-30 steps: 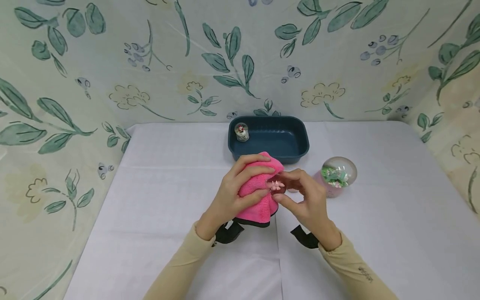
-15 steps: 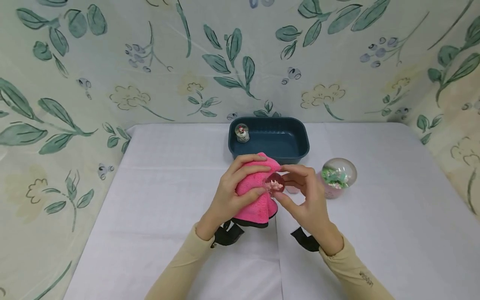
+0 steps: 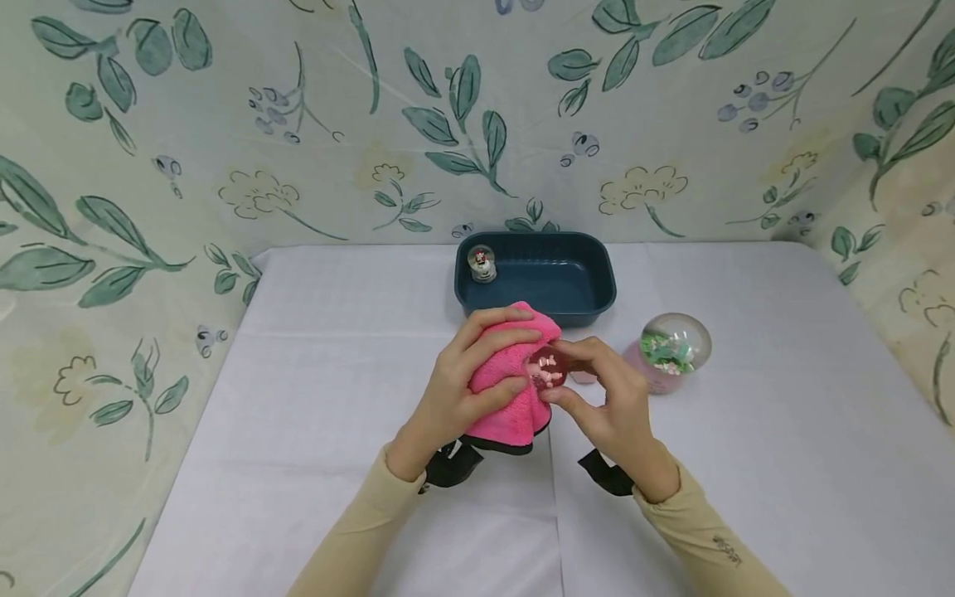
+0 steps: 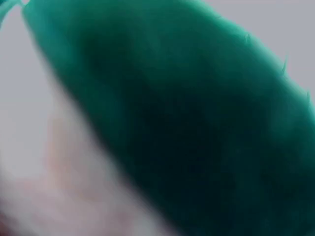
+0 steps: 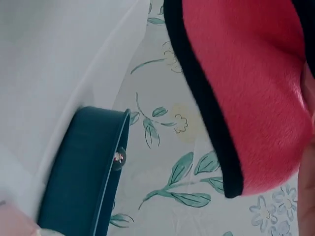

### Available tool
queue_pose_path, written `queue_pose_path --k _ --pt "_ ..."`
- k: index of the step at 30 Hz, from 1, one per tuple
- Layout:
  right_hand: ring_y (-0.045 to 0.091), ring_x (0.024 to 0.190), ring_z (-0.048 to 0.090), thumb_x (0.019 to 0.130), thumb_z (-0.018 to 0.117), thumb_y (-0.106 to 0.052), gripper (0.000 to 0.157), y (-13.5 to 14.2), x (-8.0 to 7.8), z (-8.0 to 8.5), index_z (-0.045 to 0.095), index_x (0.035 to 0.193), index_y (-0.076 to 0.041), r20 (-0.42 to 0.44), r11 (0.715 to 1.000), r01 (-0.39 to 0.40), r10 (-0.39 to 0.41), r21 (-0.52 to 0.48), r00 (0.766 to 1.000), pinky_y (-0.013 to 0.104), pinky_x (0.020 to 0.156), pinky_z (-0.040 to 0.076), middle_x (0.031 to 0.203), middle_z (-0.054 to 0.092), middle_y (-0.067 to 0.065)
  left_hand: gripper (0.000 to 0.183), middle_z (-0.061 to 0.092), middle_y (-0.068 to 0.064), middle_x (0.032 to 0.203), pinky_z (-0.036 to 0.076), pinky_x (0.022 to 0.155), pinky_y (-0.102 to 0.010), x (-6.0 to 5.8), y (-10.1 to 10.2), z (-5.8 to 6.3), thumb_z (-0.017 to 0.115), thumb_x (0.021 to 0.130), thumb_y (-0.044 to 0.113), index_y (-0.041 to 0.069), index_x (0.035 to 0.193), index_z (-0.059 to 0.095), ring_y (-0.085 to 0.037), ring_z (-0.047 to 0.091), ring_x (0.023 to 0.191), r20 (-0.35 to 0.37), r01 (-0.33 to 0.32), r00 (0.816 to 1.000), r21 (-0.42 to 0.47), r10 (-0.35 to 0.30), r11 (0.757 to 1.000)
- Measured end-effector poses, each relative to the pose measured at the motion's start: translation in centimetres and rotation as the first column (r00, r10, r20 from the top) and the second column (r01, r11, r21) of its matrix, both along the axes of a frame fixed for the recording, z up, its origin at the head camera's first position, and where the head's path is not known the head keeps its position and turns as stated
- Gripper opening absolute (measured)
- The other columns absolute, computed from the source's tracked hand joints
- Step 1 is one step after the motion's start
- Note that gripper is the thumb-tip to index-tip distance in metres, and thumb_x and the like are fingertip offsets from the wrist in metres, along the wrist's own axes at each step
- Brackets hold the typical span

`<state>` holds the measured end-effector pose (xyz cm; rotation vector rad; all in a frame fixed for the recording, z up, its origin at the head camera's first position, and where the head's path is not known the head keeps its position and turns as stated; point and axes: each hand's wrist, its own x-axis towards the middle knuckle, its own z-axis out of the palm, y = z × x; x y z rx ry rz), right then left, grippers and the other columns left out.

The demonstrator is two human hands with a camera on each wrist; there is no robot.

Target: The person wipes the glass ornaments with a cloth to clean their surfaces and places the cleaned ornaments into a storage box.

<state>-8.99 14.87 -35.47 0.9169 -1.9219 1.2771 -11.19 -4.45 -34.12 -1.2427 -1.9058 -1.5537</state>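
In the head view, my left hand holds a bunched pink cloth with black edging, its fingers spread over the top. The cloth lies against a small clear snow globe with pinkish figures inside. My right hand pinches this ball from the right between thumb and fingers. A pink patch shows behind the right fingers; I cannot tell whether it belongs to the globe. In the right wrist view the pink cloth hangs close to the camera, with a strip of finger at the right edge. A blurred dark green surface fills most of the left wrist view.
A dark blue rectangular basin stands at the back of the white-covered table. Inside its left end is a tiny snow globe. A larger snow globe on a pink base stands right of my right hand. Floral fabric hangs behind.
The small globe has turned in my hands, so its figures face differently. My right fingers have shifted slightly on it. The cloth and my left hand have barely moved.
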Motion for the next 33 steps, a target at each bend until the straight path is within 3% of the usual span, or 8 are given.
queue_pose_path --k 4,9,11,14,18,21,26,33 --pt "0.01 0.072 0.063 0.092 0.064 -0.033 0.044 -0.6 0.8 0.1 0.059 0.101 0.009 0.215 0.996 0.039 -0.02 -0.086 0.976 0.017 0.066 0.053 0.084 0.065 0.014 0.037 0.047 -0.017 0.13 0.05 0.09 -0.035 0.1 0.2 -0.2 0.061 0.094 0.025 -0.001 0.12 0.058 -0.032 0.042 0.126 -0.06 -0.019 0.998 -0.023 0.018 1.0" --pt "0.012 0.05 0.057 0.09 0.062 -0.003 0.008 -1.0 1.4 0.9 0.058 0.092 0.003 0.466 0.987 0.064 0.01 -0.144 0.885 0.021 0.048 0.05 0.074 0.066 0.009 0.035 0.047 -0.017 0.129 0.049 0.093 -0.036 0.2 0.3 -0.6 0.066 0.09 0.017 -0.001 0.119 0.059 -0.032 0.043 0.125 -0.087 -0.03 0.996 -0.039 0.027 0.999" --pt "0.013 0.054 0.06 0.088 0.062 0.0 0.007 -0.9 1.3 1.1 0.059 0.094 0.002 0.492 0.991 0.067 -0.001 -0.117 0.871 0.022 0.051 0.052 0.078 0.068 0.008 0.035 0.048 -0.017 0.129 0.049 0.092 -0.036 0.2 0.3 -0.9 0.065 0.091 0.021 -0.001 0.119 0.06 -0.032 0.043 0.125 -0.064 -0.034 0.997 -0.016 0.033 0.999" --pt "0.013 0.075 0.064 0.09 0.067 -0.009 0.026 -0.8 1.1 0.9 0.057 0.11 0.004 0.436 0.996 0.031 0.011 -0.088 0.9 0.022 0.067 0.055 0.096 0.067 0.01 0.037 0.048 -0.016 0.129 0.051 0.089 -0.037 0.1 0.2 -0.9 0.063 0.093 0.027 -0.001 0.117 0.061 -0.031 0.044 0.125 -0.02 -0.039 0.999 0.029 0.039 0.999" --pt "0.018 0.1 0.06 0.09 0.067 -0.031 0.056 -0.4 0.8 0.4 0.048 0.126 0.007 0.25 0.995 -0.081 0.095 -0.063 0.964 0.022 0.084 0.051 0.116 0.057 0.019 0.04 0.049 -0.015 0.129 0.053 0.085 -0.038 -0.1 -0.1 -0.6 0.062 0.093 0.032 0.0 0.117 0.061 -0.031 0.044 0.124 0.052 -0.03 0.998 0.073 0.026 0.997" --pt "0.022 0.107 0.055 0.092 0.063 -0.035 0.055 0.0 0.4 0.5 0.052 0.122 0.009 0.08 0.992 -0.121 0.117 0.042 0.99 0.02 0.087 0.048 0.118 0.054 0.023 0.043 0.048 -0.015 0.13 0.053 0.084 -0.039 -0.2 -0.4 -0.4 0.062 0.093 0.034 0.0 0.119 0.06 -0.03 0.044 0.124 0.107 -0.001 0.994 0.095 -0.009 0.995" --pt "0.026 0.1 0.057 0.091 0.065 -0.033 0.048 0.5 -0.5 0.7 0.061 0.11 0.01 -0.124 0.987 -0.096 0.112 0.126 0.986 0.019 0.088 0.047 0.105 0.059 0.024 0.046 0.045 -0.015 0.134 0.053 0.086 -0.038 -0.1 -0.6 -0.1 0.063 0.092 0.029 0.0 0.126 0.054 -0.03 0.042 0.125 0.113 0.049 0.992 0.039 -0.053 0.998" --pt "0.018 0.082 0.062 0.089 0.065 -0.04 0.057 0.4 -0.7 0.1 0.06 0.105 0.014 -0.14 0.998 -0.029 0.037 0.054 0.989 0.016 0.079 0.05 0.092 0.064 0.02 0.047 0.044 -0.017 0.132 0.051 0.089 -0.036 0.1 -0.1 0.2 0.065 0.084 0.008 -0.001 0.128 0.05 -0.03 0.042 0.126 0.037 0.044 0.998 -0.019 -0.044 0.999"
